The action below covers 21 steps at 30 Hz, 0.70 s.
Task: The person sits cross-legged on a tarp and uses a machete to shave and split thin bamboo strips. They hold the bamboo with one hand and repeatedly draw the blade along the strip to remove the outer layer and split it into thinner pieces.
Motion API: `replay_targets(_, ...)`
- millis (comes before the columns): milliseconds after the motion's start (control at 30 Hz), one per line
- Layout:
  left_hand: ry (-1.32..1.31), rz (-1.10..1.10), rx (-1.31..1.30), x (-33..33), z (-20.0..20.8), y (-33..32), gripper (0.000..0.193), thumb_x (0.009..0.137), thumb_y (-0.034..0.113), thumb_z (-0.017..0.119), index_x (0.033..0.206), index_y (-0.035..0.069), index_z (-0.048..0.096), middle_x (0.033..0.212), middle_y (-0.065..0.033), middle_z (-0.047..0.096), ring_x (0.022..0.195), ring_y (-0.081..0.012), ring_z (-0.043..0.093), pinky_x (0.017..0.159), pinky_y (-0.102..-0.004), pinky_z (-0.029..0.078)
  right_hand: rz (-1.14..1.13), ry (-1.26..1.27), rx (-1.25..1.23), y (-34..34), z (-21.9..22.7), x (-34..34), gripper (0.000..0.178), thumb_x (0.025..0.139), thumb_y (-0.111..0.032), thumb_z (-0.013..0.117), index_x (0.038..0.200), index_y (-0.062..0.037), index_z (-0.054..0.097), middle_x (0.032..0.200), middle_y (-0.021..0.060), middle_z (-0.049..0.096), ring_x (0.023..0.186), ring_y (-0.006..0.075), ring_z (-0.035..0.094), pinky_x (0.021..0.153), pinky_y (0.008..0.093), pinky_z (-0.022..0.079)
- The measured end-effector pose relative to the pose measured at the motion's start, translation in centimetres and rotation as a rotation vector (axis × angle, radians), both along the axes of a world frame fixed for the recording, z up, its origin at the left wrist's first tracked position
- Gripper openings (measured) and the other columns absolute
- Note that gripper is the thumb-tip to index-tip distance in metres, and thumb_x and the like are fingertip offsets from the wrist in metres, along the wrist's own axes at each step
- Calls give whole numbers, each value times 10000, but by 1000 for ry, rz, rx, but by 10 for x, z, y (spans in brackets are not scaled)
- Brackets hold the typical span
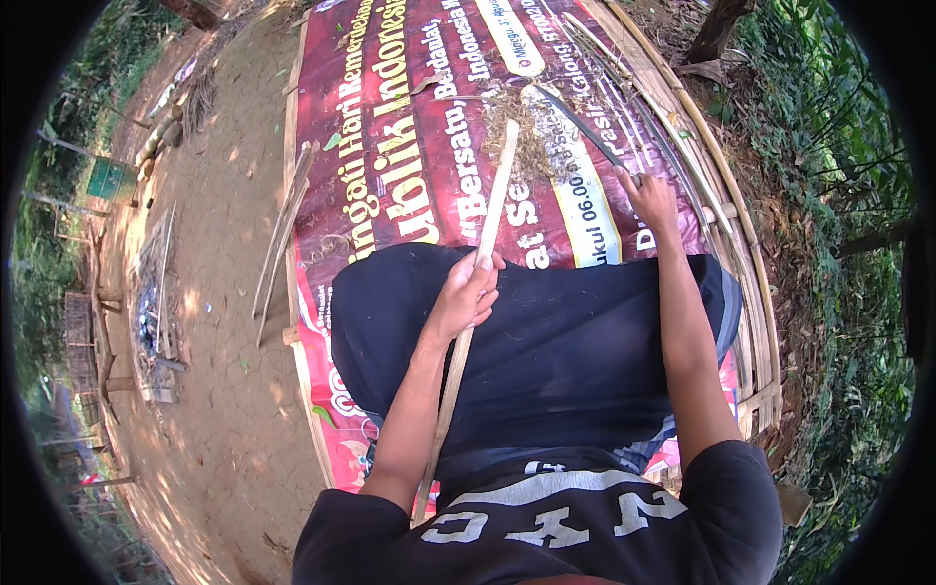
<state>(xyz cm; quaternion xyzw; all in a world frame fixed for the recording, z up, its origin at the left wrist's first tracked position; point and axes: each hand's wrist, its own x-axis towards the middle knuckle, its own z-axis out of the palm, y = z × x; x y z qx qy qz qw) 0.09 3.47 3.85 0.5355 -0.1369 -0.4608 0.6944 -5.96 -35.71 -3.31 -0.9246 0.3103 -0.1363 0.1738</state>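
Note:
My left hand (466,296) is closed around a long pale strip of split bamboo (500,190). The strip slants from beside my left arm, across the dark cloth on my lap (565,341), to a point over the shavings. My right hand (651,199) grips the handle of a long, dark-bladed knife (579,123). Its blade points forward and left, apart from the strip. Beneath the blade and the strip's far end lies a scatter of fine shavings (522,136).
A red printed banner (380,127) covers the bamboo platform I sit on. Long thin bamboo strips (634,97) lie along its right side, others (283,239) at its left edge. Bare earth (224,322) stretches left, with a green container (111,179) farther off. Plants (838,370) grow at right.

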Motion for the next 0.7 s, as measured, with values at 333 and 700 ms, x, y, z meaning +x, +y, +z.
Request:
replay_targets(333, 227, -23, -262, 27, -20, -22, 313, 1057, 206, 483, 1289, -4, 473, 838, -10, 466, 589, -69, 467, 497, -218, 419, 317, -224, 374, 84, 29, 15, 650, 947, -561, 567, 664, 22, 614, 492, 159, 473, 446, 301, 443, 510, 450, 369)
replay_targets(700, 18, 96, -2, 33, -48, -46, 265, 1038, 178, 507, 1144, -42, 608, 905, -126, 694, 811, -180, 697, 684, -297, 575, 611, 20, 287, 140, 37, 13, 611, 887, -635, 587, 904, -49, 760, 568, 166, 616, 591, 382, 647, 607, 468, 515)
